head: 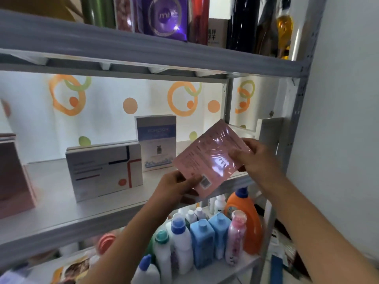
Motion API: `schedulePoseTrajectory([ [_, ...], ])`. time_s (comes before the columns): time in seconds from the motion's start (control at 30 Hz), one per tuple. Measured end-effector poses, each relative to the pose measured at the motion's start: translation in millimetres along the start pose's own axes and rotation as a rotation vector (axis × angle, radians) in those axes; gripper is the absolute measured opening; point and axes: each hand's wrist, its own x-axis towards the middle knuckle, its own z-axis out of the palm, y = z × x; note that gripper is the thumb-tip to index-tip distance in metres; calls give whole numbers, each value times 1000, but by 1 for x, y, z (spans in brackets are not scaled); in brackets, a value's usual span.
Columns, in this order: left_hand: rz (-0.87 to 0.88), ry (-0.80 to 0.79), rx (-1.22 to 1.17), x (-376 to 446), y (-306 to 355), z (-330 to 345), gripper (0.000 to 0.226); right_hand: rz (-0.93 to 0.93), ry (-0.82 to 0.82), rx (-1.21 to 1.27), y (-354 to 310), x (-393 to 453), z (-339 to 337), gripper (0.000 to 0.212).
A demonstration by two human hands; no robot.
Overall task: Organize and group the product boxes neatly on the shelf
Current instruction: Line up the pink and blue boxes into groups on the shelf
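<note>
On the middle shelf (61, 203), from the left: a white box with red and navy lines (104, 173), print illegible, then an upright blue-white box (156, 140) reading "POMESON", uncertainly. The left hand (174, 188) pinches the bottom corner of a pink film-wrapped box (211, 156) held in front of the shelf; the right hand (256, 156) grips its right edge. Likely light, stiff and slippery: hold by opposite edges. Its print is blurred.

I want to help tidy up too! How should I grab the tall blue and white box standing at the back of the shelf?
Take the tall blue and white box by its two narrow sides, near the top, coming straight in from the front. It stands upright, and its top half is clear. The wide white box covers its lower left corner, and the pink box in both hands is near its right.
</note>
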Motion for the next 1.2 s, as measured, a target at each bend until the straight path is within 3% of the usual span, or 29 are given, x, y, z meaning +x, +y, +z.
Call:
schedulePoseTrajectory([
  [0.23, -58, -99, -205, -25, -14, 49, 39, 132, 183, 151, -5, -8, -14, 34],
  [0.37, -126, -138, -269, -36, -15, 78, 42, 205, 126, 174, -13, -18, -23, 55],
  [0.73, -208, -213, -511, -43, -19, 107, 57, 181, 120, 227, -18, -32, -44, 56],
  [0.9, -188, -253, -511, -36, -10, 108, 63, 188, 176, 258, -24, -37, -41, 48],
  [1.07, -100, -297, -585, -22, 2, 120, 42, 57, 215, 260, -17, -36, -41, 26],
  [1.2, -108, -317, -586, -19, -14, 133, 41, 89, 234, 287, 4, -39, -47, 23],
])
